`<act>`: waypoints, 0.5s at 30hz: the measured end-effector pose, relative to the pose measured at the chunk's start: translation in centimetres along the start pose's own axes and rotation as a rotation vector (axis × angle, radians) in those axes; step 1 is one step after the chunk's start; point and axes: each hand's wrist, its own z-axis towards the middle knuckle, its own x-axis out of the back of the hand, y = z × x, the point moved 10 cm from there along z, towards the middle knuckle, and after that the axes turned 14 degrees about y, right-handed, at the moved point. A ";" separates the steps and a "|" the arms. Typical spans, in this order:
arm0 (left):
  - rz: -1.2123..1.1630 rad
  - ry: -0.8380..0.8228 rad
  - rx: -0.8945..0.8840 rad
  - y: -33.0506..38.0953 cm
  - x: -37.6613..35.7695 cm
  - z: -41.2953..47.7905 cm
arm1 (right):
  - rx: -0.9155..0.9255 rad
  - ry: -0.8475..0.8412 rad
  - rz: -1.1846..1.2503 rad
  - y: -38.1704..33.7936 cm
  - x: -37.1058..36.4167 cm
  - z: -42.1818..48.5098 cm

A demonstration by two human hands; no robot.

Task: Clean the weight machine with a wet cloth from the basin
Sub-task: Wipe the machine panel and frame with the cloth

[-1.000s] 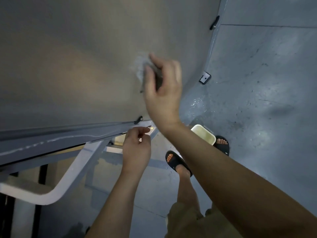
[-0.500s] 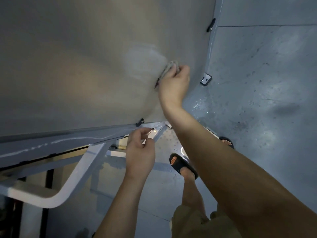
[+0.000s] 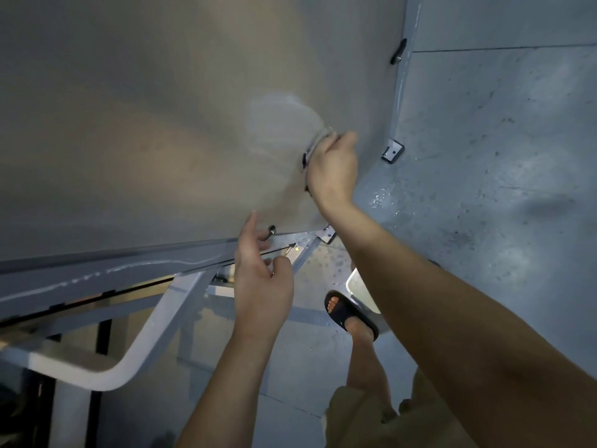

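Nearest, the left hand has let go of its pinch at the lower rim of the machine panel and lifted a little. Its grip is now slack and holds nothing, with the forefinger pointing up over the panel's bottom edge just beside a small bolt; whether it touches I cannot tell. Beyond it, the right hand has swept from the middle of the panel out and down toward its right edge, taking the cloth along. Its grip is curled round the bunched cloth and presses it to the surface, the forearm reaching up and across from the lower right. Behind that stroke the pale wet patch has grown from a small dab into a broad smear. I judge the wiping to be under way but young, since most of the panel to the left looks dry and untouched. Far below, the basin stands on the floor just beside a sandalled foot, largely hidden by the right forearm, with water drops glinting nearby.
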 end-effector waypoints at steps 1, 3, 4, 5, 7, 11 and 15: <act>0.024 0.018 -0.038 0.7 0.5 -0.1 | 0.024 -0.031 -0.022 -0.1 0.0 -0.4; 0.085 0.057 -0.124 2.3 1.3 -0.6 | 0.192 -0.075 0.096 -3.6 1.0 -3.0; 0.112 0.068 -0.176 3.1 1.6 -0.9 | 0.293 -0.097 0.197 -5.6 1.7 -4.8; 0.134 0.076 -0.237 3.9 1.7 -1.1 | 0.396 -0.127 0.282 -7.1 1.9 -6.2; 0.183 0.083 -0.341 4.7 1.9 -1.4 | 0.497 -0.125 0.336 -7.4 1.3 -6.7; 0.316 0.075 -0.455 4.4 1.2 -1.2 | 0.061 0.001 0.072 4.0 -3.4 -0.1; 0.360 0.041 -0.485 3.7 0.5 -1.3 | -0.041 -0.056 0.017 7.3 -4.4 -0.5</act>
